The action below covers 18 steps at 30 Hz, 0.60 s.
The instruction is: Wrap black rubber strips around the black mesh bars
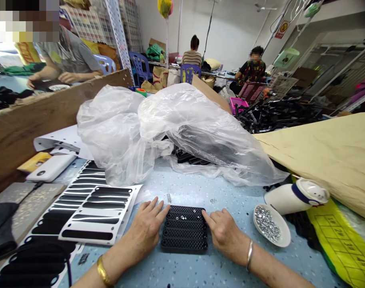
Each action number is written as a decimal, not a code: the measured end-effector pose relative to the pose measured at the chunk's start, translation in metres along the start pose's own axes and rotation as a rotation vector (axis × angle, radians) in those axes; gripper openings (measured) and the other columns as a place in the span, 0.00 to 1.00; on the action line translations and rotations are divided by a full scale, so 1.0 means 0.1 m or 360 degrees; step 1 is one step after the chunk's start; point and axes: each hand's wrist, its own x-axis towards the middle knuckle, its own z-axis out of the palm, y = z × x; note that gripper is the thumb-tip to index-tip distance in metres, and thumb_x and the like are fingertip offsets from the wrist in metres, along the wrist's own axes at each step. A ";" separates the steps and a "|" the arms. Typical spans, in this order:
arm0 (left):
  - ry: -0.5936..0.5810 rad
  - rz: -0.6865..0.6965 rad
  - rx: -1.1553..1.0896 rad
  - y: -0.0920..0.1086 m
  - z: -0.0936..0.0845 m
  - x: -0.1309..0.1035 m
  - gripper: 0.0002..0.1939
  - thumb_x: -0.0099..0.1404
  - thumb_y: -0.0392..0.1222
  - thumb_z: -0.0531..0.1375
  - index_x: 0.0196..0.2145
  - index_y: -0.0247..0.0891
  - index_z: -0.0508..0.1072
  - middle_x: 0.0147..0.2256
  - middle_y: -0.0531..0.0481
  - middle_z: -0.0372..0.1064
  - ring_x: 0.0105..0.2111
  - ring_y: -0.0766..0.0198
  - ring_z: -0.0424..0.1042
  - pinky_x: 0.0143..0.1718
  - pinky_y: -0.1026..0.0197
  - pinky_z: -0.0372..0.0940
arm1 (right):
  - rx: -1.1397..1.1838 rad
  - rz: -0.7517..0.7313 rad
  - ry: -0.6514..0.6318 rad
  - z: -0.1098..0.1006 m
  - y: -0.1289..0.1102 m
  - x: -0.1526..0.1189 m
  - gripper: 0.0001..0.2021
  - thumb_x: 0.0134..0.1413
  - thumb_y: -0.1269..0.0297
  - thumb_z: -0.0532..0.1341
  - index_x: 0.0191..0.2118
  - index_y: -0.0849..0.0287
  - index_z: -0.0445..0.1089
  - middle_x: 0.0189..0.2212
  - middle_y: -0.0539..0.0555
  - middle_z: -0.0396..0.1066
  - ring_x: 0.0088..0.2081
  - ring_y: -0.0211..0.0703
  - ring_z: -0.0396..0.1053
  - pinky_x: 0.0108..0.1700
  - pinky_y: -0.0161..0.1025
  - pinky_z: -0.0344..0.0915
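Note:
On the blue speckled table in front of me lies a block of several black mesh-patterned plastic strips, set side by side. A few small silvery rings rest loose on its far part. My left hand is open, fingers stretched out, its fingertips at the block's far left corner. At the opposite corner is my right hand, index finger extended to the block's edge and the other fingers partly curled, with nothing seen in it. Right of it stands a white bowl full of small shiny metal pieces.
White sheets with black adhesive strips lie at left, near a white power bank. Clear plastic bags with black parts spread across the back. A white bottle lies behind the bowl. A wooden board borders the left; other people sit beyond.

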 end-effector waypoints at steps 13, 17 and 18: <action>0.0133 -0.0022 -0.0170 0.08 0.08 -0.03 0.29 0.59 0.24 0.47 0.57 0.35 0.66 0.54 0.38 0.71 0.55 0.41 0.68 0.43 0.43 0.65 | 0.0039 -0.0017 -0.0009 -0.02 0.01 0.01 0.26 0.46 0.82 0.53 0.55 0.76 0.66 0.29 0.58 0.71 0.29 0.47 0.65 0.33 0.45 0.56; 0.0097 -0.0206 -0.0394 0.09 -0.01 0.10 0.16 0.69 0.33 0.50 0.48 0.39 0.72 0.45 0.43 0.78 0.48 0.49 0.75 0.39 0.50 0.68 | 0.0036 0.0002 0.0022 0.03 0.00 -0.01 0.27 0.46 0.83 0.53 0.55 0.75 0.65 0.29 0.58 0.71 0.30 0.46 0.64 0.34 0.45 0.56; 0.0101 -0.0250 -0.0427 0.09 -0.02 0.15 0.13 0.69 0.35 0.51 0.44 0.40 0.74 0.42 0.45 0.79 0.45 0.50 0.77 0.38 0.51 0.68 | 0.0041 0.0005 0.0030 0.04 0.00 -0.01 0.27 0.46 0.83 0.53 0.55 0.75 0.65 0.29 0.58 0.71 0.30 0.46 0.64 0.34 0.45 0.56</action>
